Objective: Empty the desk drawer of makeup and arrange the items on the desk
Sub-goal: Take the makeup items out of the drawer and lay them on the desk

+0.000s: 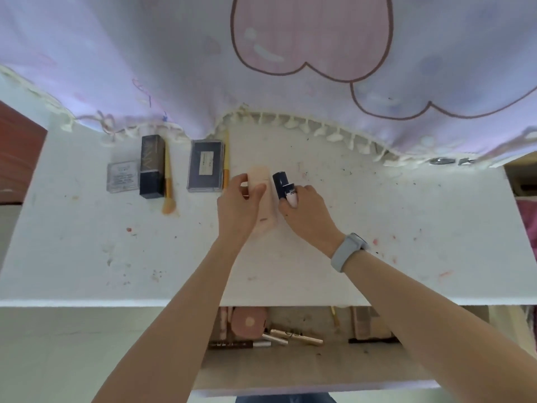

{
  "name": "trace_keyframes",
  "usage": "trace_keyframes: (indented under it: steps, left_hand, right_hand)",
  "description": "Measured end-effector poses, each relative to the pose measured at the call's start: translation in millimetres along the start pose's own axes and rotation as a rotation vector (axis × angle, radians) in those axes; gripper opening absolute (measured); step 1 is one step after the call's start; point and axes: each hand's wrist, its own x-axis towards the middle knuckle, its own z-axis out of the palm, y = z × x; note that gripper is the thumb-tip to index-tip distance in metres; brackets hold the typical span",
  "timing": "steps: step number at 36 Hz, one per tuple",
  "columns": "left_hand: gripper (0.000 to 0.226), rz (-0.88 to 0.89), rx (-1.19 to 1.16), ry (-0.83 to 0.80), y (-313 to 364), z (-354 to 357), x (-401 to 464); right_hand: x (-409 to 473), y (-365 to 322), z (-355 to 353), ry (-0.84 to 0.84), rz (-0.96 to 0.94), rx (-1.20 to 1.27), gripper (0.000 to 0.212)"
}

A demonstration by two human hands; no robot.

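White surface [377, 228] under a pastel curtain: near its far edge the left hand [241, 205] grips a pale tube [263, 196], the right hand [305, 210] a dark bottle [283, 186]; placing step, next releasing both in the row beside the palette [205, 167], then the open drawer [305, 370], items left inside

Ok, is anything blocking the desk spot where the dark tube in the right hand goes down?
Nothing visible. The right hand holds the dark tube beside the peach tube in the left hand; bare desk lies to its right.
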Motion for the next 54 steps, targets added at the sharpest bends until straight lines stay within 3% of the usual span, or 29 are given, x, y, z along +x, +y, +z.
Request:
trace_keyframes:
  steps: [6,9,14,16,18,22,28,32,36,43,47,50,54]
  left_hand:
    - [0.036,0.05,0.064,-0.021,9.2,4.2,48.6]
    - [0.048,0.11,0.173,-0.019,13.0,5.3,62.5]
    - [0.039,0.303,0.376,-0.055,9.8,5.6,67.0]
    - [0.041,0.348,0.434,-0.076,5.8,6.1,63.8]
    - [0.042,0.37,0.454,-0.068,2.6,5.6,61.5]
    - [0.044,0.37,0.47,-0.069,1.0,5.1,59.9]
    - [0.047,0.393,0.493,-0.082,-1.2,4.9,51.6]
    - [0.041,0.446,0.456,-0.023,-2.8,6.2,27.5]
    - [0.035,0.547,0.351,-0.001,-2.9,12.2,-22.2]
    - [0.033,0.601,0.233,-0.261,-8.6,49.6,-136.3]
    - [0.031,0.543,0.239,-0.523,-16.5,85.4,-193.1]
    - [0.027,0.367,0.342,-0.662,-33.1,122.2,-216.1]
    - [0.028,0.076,0.467,-0.684,-53.7,165.8,-229.7]
  right_hand:
    - [46.0,-13.2,3.0,0.024,0.034,-0.016,0.02]
    - [58.6,-16.4,3.0,0.023,0.068,0.005,0.018]
    - [67.0,-16.5,1.2,0.089,0.119,0.013,0.034]
    - [70.2,-14.5,-0.1,0.128,0.143,0.009,0.028]
    - [73.9,-13.8,-2.4,0.14,0.139,0.023,0.017]
    - [77.0,-18.2,-3.5,0.151,0.114,0.013,0.033]
    - [64.6,-15.7,-0.5,0.151,0.065,0.026,0.027]
    - [46.4,-5.0,-6.0,0.142,0.033,0.011,0.043]
    - [11.5,12.3,-15.2,0.155,-0.025,0.051,0.04]
    - [-99.7,81.3,-46.8,0.144,-0.082,0.149,0.029]
    - [-167.9,145.1,-70.4,0.131,-0.028,0.123,0.02]
    - [-204.9,198.3,-80.8,0.018,0.101,0.03,0.02]
    - [-216.3,270.8,-90.5,-0.133,0.201,-0.242,0.027]
